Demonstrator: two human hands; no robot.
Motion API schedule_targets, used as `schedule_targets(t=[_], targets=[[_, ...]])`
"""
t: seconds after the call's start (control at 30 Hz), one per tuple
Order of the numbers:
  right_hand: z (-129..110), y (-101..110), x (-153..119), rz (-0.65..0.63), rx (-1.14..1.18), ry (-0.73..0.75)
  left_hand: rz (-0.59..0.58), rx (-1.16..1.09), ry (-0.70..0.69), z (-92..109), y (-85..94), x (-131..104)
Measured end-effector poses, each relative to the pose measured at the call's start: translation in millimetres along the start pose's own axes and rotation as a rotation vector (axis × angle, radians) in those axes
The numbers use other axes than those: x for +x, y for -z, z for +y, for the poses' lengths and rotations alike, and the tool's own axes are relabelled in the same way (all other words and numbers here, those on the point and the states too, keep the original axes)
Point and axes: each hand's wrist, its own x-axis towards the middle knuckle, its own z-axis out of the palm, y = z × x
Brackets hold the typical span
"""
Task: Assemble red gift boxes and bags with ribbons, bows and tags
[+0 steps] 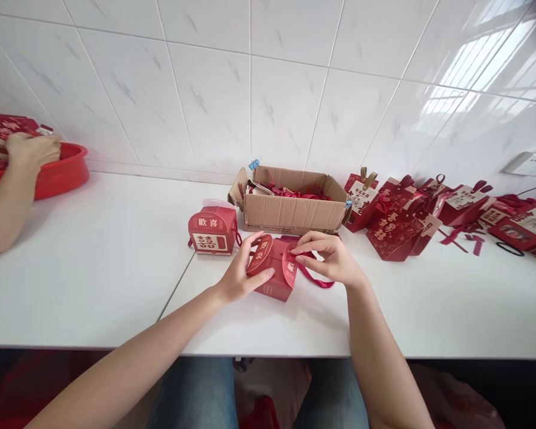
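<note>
A small red gift box (273,268) with rounded top flaps and pale Chinese lettering sits slightly turned on the white table in front of me. My left hand (242,273) is closed around its left side, the thumb lying along the front. At the right flap, the fingertips of my right hand (319,257) pinch a dark red ribbon (319,282), which loops down onto the table. Exactly where the ribbon meets the flap is hidden by my fingers. Left of my hands stands another red box (212,231), upright, with a cord at its sides.
Behind the box is an open cardboard carton (295,213) of red ribbons, with blue clips. Several finished-looking red boxes (395,229) crowd the right side near loose ribbon pieces (451,235). At far left, another person's hands (31,149) work over a red basin (74,170). A tiled wall bounds the table.
</note>
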Motion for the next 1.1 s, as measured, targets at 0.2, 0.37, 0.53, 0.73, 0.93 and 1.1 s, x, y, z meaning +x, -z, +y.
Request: schedule_targets(t=[0.2,0.37,0.53,0.73,0.93,1.1], targets=[[-0.6,-3.5,-0.9,0.019,0.0,-0.007,-0.011,-0.04,0.01,2.9,-1.1,-0.4],[-1.1,-7.4,-0.8,0.058,0.051,-0.055,-0.015,-0.042,-0.012,4.3,-2.6,-0.7],[-4.2,-11.6,0.4,0.072,0.045,-0.13,-0.026,-0.041,-0.034,4.5,-2.2,-1.2],[-4.6,-13.0,1.6,0.047,0.021,-0.253,-0.065,-0.059,-0.021,0.7,-0.7,-1.4],[-0.4,-8.5,3.5,0.065,-0.12,-0.146,-0.01,-0.105,-0.023,-2.7,-5.2,-2.5],[0.6,-6.7,2.9,-0.016,0.067,-0.109,-0.065,-0.133,-0.035,-6.6,-4.1,-2.5]])
